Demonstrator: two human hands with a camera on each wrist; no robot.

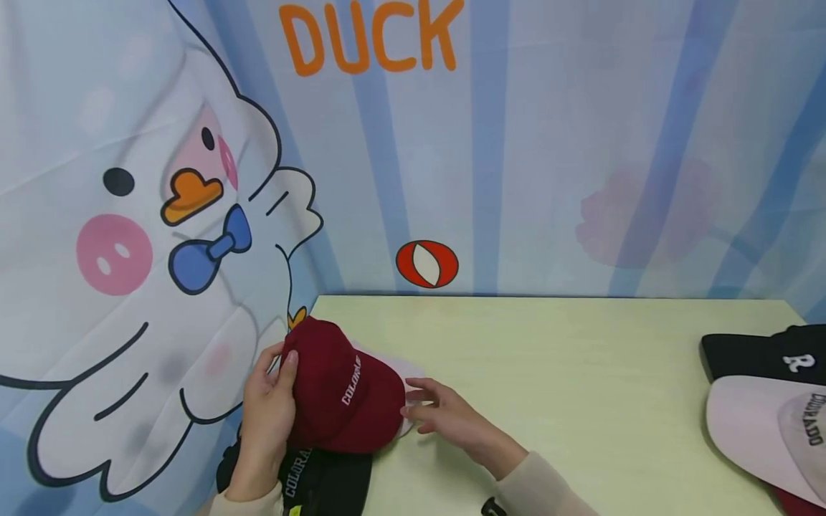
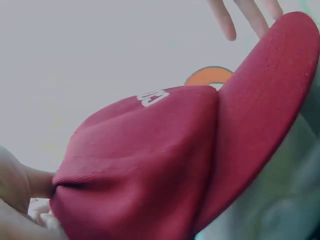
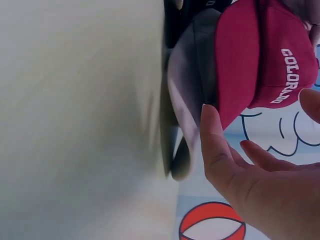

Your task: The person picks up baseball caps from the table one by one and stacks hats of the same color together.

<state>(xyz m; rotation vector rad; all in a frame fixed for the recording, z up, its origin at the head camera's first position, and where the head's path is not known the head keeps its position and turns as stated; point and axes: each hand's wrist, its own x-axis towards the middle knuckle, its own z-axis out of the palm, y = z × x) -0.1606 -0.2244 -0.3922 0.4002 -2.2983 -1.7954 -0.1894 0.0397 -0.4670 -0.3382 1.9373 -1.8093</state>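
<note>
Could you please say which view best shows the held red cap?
Head view, since the held red cap lies fully in frame; both wrist views crop its crown, the left showing partial lettering, the right more.

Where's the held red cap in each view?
Head: red cap, below and left of centre, in the left hand.
Left wrist: red cap, large, spanning lower left to upper right.
Right wrist: red cap, upper right.
Shared landmark: right hand, near the brim.
</note>
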